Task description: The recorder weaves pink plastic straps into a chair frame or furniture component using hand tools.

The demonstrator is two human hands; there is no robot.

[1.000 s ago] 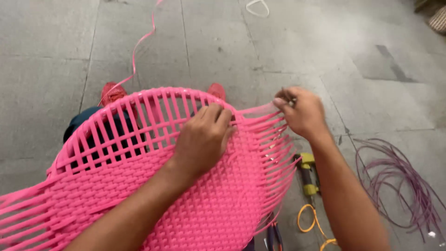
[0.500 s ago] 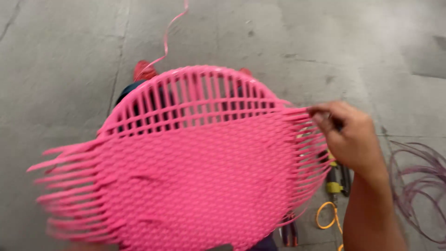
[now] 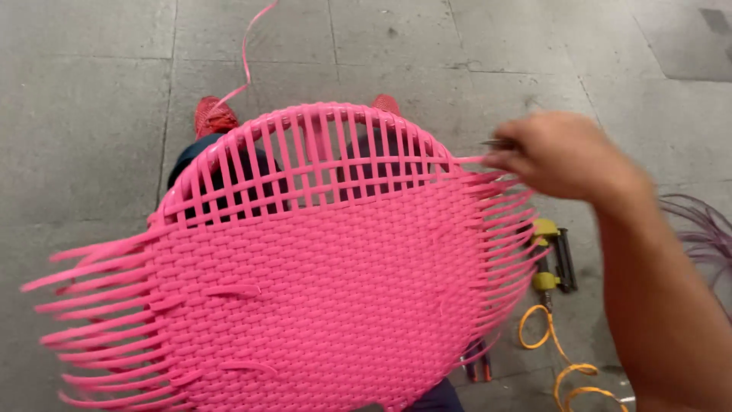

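Right hand (image 3: 568, 156) is pinched shut on a pink strand end (image 3: 476, 162) at the right edge of the round pink woven panel (image 3: 320, 282), higher in view than half a second ago. Left hand, flat on the weave a second ago, is now out of sight. The panel lies across the person's lap, above the red shoes (image 3: 213, 116). A yellow staple gun (image 3: 550, 255) and coiled orange hose (image 3: 560, 358) lie on the concrete floor (image 3: 91, 84) just right of it

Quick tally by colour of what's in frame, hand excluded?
Pink: 2, woven panel, loose strip
Red: 2, shoes
Yellow: 2, stapler, coiled hose
Purple: 1, cord bundle
Total: 7
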